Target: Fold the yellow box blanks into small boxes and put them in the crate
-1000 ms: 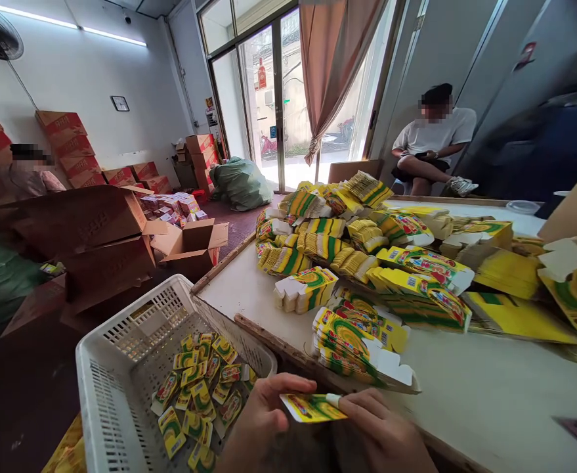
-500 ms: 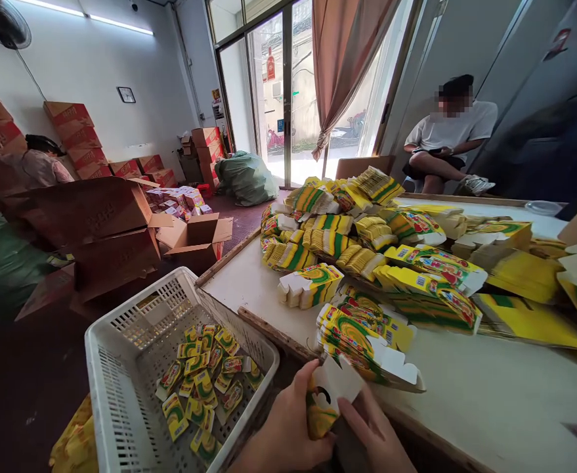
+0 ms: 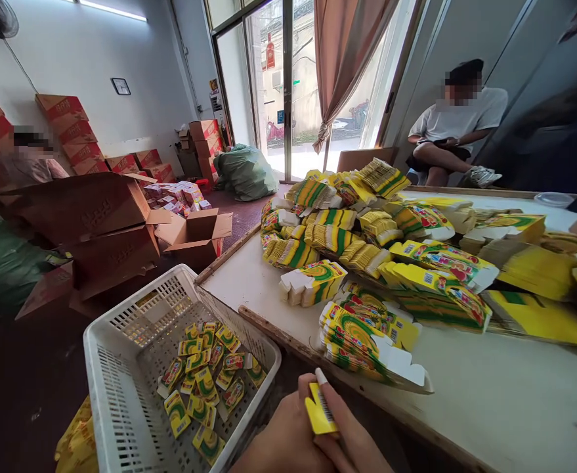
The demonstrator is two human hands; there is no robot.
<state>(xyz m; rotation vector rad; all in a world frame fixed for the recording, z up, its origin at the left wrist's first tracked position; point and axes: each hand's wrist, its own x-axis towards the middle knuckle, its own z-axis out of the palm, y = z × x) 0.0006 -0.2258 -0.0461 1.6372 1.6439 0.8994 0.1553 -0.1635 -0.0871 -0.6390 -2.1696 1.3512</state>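
Between both hands, just off the table's front edge, is a small yellow cardboard box with a barcode on its visible side. My left hand is closed round it from the left. The fingers of my right hand press on it from the right, one fingertip at its upper end. Much of the box is hidden by the fingers. To the left stands a white plastic basket holding several small yellow-green boxes. On the table nearest my hands lies a stack of flat yellow cartons with white flaps.
A heap of bundled yellow cartons covers much of the white table. Open brown boxes and a green sack stand on the floor beyond. One person sits at the right back; another person is at far left.
The white flaps that stood up from the box no longer show, and its barcode side now faces up. Both hands are slightly lower and closer together around it.
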